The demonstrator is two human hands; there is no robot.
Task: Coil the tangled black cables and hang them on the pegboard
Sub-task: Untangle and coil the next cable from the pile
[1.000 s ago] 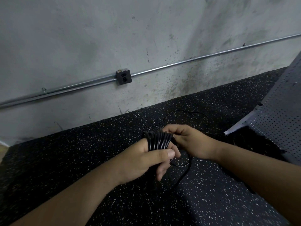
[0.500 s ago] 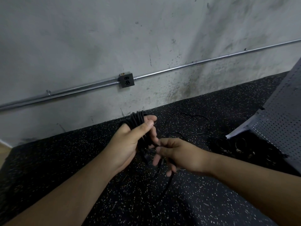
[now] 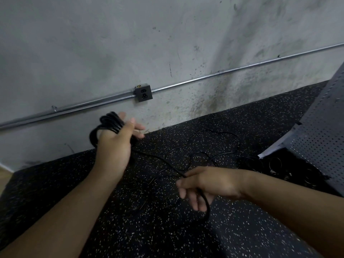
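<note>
A coil (image 3: 108,121) of black cable is seen looped round the L hand (image 3: 113,148), which is raised before the concrete wall (image 3: 167,34). Its fingers are held out nearly straight, thumb up beside the loops, so the coil is carried, not clenched. From there a loose cable (image 3: 160,158) is run down & right to the R hand (image 3: 206,183), where it is pinched btwn thumb & forefinger. The other fingers are loosely curled, w/ the cable hanging below them. More loops are strewn over the speckled rubber floor (image 3: 167,229). A pegboard (image 3: 320,131) is seen tilted at far right, w/ a dark heap of cables (image 3: 279,170) at its foot.
</note>
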